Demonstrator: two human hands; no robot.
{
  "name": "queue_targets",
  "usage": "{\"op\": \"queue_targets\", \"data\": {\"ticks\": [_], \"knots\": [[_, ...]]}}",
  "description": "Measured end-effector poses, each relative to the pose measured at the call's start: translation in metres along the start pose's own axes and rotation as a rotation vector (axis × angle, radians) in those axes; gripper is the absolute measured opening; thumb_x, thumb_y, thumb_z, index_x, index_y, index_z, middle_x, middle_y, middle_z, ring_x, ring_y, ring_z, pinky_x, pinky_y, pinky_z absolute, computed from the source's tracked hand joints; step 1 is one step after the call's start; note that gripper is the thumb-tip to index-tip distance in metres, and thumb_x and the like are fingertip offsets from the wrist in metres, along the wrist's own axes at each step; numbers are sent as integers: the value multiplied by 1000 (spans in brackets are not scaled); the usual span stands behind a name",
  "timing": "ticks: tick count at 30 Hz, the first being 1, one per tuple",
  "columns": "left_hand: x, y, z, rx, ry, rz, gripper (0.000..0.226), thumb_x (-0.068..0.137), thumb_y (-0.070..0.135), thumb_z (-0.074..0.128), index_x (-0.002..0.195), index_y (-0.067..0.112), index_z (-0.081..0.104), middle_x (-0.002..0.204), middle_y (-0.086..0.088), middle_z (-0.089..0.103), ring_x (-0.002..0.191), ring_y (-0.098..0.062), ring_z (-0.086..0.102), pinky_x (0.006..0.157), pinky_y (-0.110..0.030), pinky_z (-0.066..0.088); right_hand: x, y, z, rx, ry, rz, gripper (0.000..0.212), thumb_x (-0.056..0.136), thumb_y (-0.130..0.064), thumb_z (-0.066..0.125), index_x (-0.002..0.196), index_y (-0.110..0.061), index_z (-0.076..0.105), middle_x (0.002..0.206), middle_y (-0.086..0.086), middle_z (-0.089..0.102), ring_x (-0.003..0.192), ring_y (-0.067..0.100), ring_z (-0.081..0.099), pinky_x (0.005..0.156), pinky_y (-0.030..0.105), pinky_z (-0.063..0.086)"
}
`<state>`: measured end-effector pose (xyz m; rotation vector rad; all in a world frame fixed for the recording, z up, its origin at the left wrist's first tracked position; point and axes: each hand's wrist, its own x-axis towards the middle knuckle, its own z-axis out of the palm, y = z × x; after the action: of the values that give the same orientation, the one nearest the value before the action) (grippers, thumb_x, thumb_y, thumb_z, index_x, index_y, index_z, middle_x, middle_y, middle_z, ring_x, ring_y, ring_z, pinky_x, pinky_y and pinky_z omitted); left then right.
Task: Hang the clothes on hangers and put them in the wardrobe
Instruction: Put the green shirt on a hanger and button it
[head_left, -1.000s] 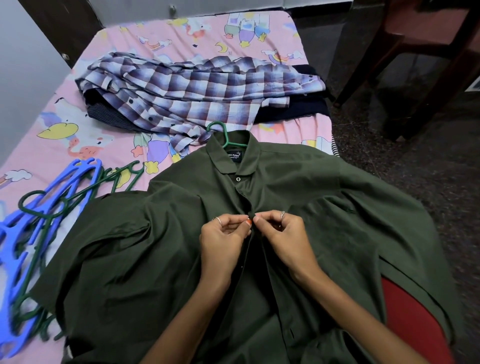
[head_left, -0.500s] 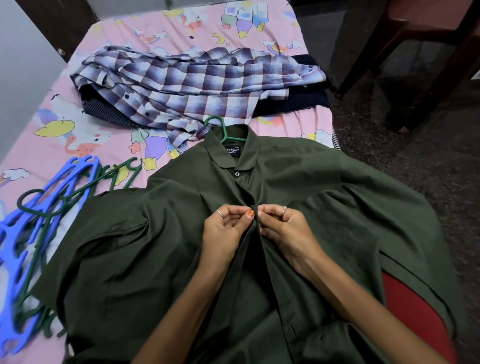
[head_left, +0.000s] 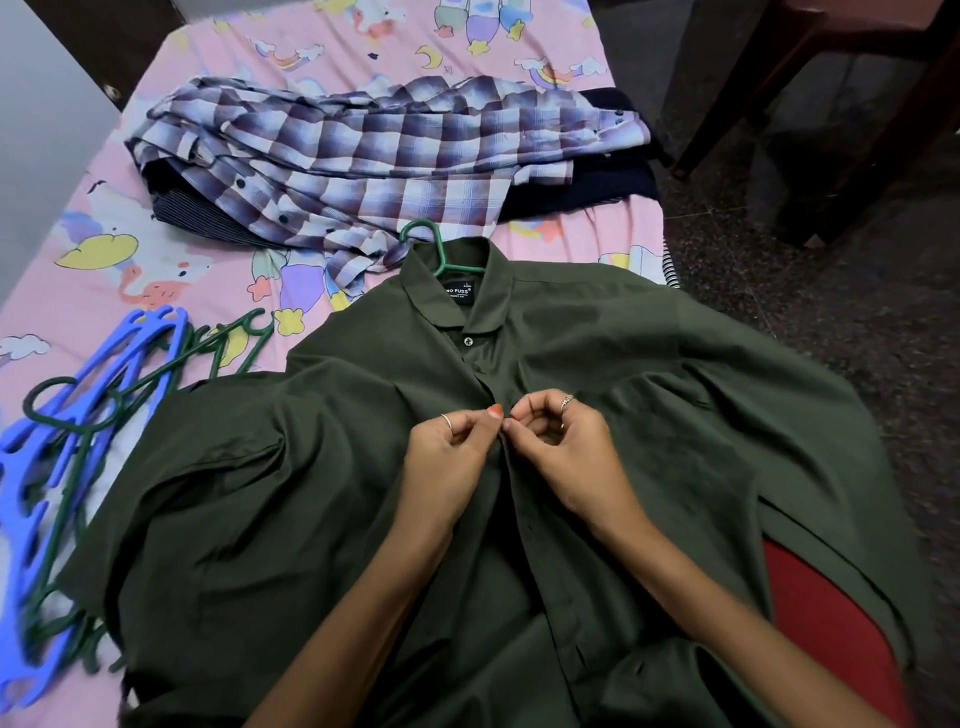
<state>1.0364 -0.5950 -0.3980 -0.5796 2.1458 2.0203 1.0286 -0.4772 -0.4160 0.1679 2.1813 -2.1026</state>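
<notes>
Pink cartoon-print bedsheet (head_left: 171, 218); smooth olive shirt (head_left: 291, 493).

A: Identify the support surface.
B: A bed with a pink cartoon-print bedsheet (head_left: 218, 67), showing rainbows, moons and clouds.
A: Identify adjacent items.
B: A dark brown chair (head_left: 852, 88) stands on the speckled floor (head_left: 810, 291) to the right. A red seat (head_left: 826, 623) shows at lower right.
</notes>
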Motion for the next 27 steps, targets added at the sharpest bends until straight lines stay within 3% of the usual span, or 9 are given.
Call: {"op": "queue_targets", "data": {"ticks": [2,4,8,11,14,17,20,24,27], "knots": [[-2,0,5,-51,21,-19,11,89,10,65,85,2,71,78,-6,74,72,-8,69,71,-18,54,-1,1,1,-52,24,-43,16,85,-7,70,77,-18,61,70,-3,59,62,5,51,60,16,46],[-1,1,7,-119,37,-75,9,89,8,64,85,2,70,81,-12,74,77,-15,71,76,-26,55,-2,2,1,-86,38,-75,15,85,-7,70,78,-18,62,71,-3,60,62,5,54,61,16,47],[-1,9,6,-286,-46,-247,16,92,11,60,93,-3,68,94,-25,71,86,-30,68,85,-39,55,0,-4,-3,84,-13,-38,15,86,3,64,81,-11,61,66,2,57,56,3,54,60,12,45],[0,13,7,-299,-79,-255,20,93,11,59,99,-7,65,102,-30,68,91,-32,65,89,-42,52,1,-6,-6,229,-68,9,16,89,7,58,83,-9,59,63,-4,56,53,1,51,60,11,43],[1,14,8,-293,-95,-232,20,92,11,60,101,-6,63,97,-28,68,82,-28,66,81,-36,56,2,-4,-8,456,-112,120,17,89,6,56,82,-9,60,63,-7,59,55,4,50,60,13,44],[-2,15,5,-324,-173,-247,14,93,12,57,90,-1,61,78,-19,68,65,-20,66,67,-29,58,3,-6,-12,609,-138,216,15,85,8,58,78,-5,59,61,-1,60,55,6,52,56,14,45],[-1,16,2,-325,-199,-235,16,94,11,55,81,2,59,72,-16,68,61,-18,66,63,-27,58,5,-9,-16,339,-119,144,13,85,1,65,75,-7,60,63,0,59,55,7,52,57,17,45],[7,24,3,-208,-166,-167,13,92,10,59,80,4,62,69,-10,68,62,-16,64,68,-28,56,-9,-37,-24,-214,100,-32,26,81,-29,74,72,-16,54,63,-7,55,55,2,47,58,19,39],[12,32,5,-41,-145,-119,16,91,13,63,77,7,62,67,-9,63,63,-17,56,64,-29,46,-47,-60,-19,-772,-12,-163,44,75,-53,68,83,-19,41,87,-7,49,77,10,46,66,26,38]]}}
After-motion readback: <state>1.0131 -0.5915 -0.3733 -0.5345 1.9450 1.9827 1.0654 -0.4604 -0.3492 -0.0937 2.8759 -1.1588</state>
